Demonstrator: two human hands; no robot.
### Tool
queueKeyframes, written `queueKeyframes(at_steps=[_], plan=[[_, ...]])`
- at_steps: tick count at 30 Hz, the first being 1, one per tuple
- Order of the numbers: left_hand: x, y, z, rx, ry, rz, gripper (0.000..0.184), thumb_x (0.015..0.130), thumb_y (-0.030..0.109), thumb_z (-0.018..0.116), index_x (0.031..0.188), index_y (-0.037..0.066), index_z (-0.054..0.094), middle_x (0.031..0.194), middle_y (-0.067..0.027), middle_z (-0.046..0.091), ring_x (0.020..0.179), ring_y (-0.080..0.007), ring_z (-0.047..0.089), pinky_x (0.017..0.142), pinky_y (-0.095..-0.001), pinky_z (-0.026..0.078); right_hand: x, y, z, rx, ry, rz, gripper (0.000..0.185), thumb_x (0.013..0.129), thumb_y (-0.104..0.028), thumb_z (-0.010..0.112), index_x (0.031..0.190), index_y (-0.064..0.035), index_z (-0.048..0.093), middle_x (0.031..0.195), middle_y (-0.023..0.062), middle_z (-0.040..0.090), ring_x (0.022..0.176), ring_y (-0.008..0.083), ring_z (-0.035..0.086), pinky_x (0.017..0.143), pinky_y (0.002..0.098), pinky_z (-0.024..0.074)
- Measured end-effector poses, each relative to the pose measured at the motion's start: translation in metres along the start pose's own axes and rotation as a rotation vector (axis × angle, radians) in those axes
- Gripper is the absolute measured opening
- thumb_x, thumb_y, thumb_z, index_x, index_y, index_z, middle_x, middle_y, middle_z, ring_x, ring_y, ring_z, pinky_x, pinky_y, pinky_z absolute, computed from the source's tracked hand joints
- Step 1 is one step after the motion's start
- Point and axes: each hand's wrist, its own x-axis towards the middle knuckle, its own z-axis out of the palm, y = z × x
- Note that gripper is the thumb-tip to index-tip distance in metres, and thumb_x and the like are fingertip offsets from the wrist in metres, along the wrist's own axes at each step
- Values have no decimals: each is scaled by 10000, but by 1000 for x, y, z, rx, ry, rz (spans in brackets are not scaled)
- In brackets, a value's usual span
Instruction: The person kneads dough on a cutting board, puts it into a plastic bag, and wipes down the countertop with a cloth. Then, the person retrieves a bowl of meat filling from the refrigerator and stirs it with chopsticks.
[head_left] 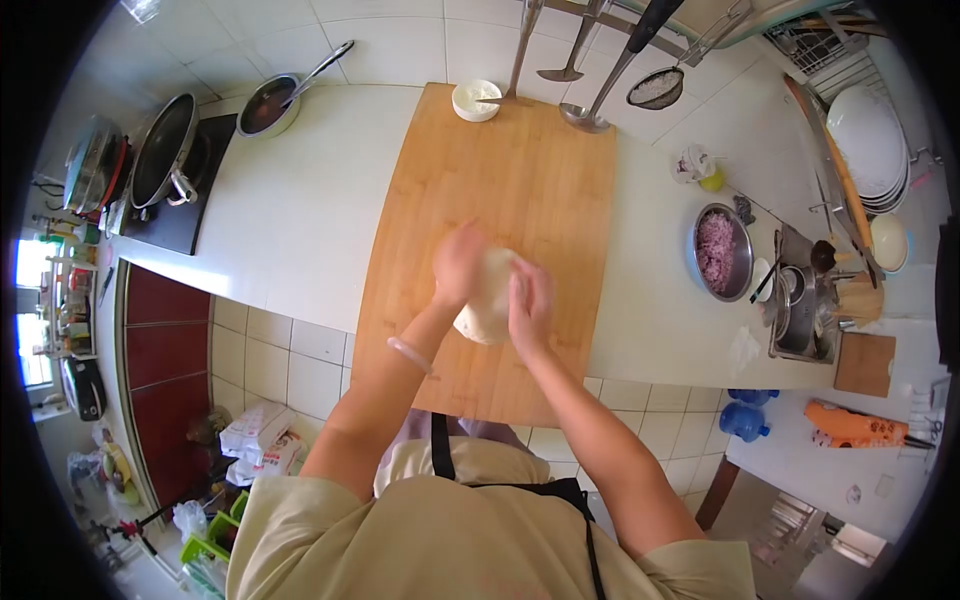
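Observation:
A pale lump of dough [483,318] lies on the wooden board [500,180]. My left hand [461,265], blurred by motion, is at the dough's upper left side, and a light bracelet circles that wrist. Along the dough's right side rests my right hand [530,305], its fingers bent toward the top of the lump and slightly blurred. Whether the left fingers are spread or closed cannot be made out. At the board's far edge stands a small white bowl [477,101] with white powder in it.
Ladles [584,119] and a strainer [656,90] hang above the board's far end. To the right are a metal bowl of chopped purplish food [717,252] and a sink [806,330]. A pan [163,152] and a bowl with a spoon [268,106] are at the left.

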Motion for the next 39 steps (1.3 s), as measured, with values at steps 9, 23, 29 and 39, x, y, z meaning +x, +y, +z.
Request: queueKeyframes(at_steps=[9, 23, 29, 39], plan=[[-103, -36, 6, 121, 173, 543, 356, 868, 262, 504, 1134, 55, 620, 1243, -202, 521, 1200, -422, 434, 1018, -512, 349, -70, 3, -16, -66, -186, -114, 356, 954, -310, 480, 1187, -86, 629, 1271, 196, 540, 1148, 386, 522, 956, 480, 425], [-52, -29, 34, 286, 213, 480, 326, 775, 316, 546, 975, 76, 638, 1022, -162, 570, 970, -350, 502, 861, -488, 401, -29, 35, 0, -168, -57, -70, 351, 938, -318, 469, 1102, -65, 649, 1209, 209, 561, 1085, 389, 549, 949, 468, 428], [-4, 1, 50, 482, 89, 189, 356, 839, 385, 568, 1012, 86, 657, 1048, -145, 595, 1003, -322, 518, 860, -442, 419, 19, 42, 9, -150, -1, 340, 347, 964, -306, 447, 1081, -47, 646, 1077, 142, 640, 1036, 345, 569, 907, 441, 443], [-50, -14, 20, 194, -37, 223, 443, 925, 301, 486, 1291, 60, 554, 1389, -219, 448, 1269, -389, 419, 1067, -455, 332, -21, -16, -10, -49, -49, 179, 338, 973, -317, 458, 1101, -69, 647, 1108, 142, 626, 1078, 332, 551, 933, 432, 420]])
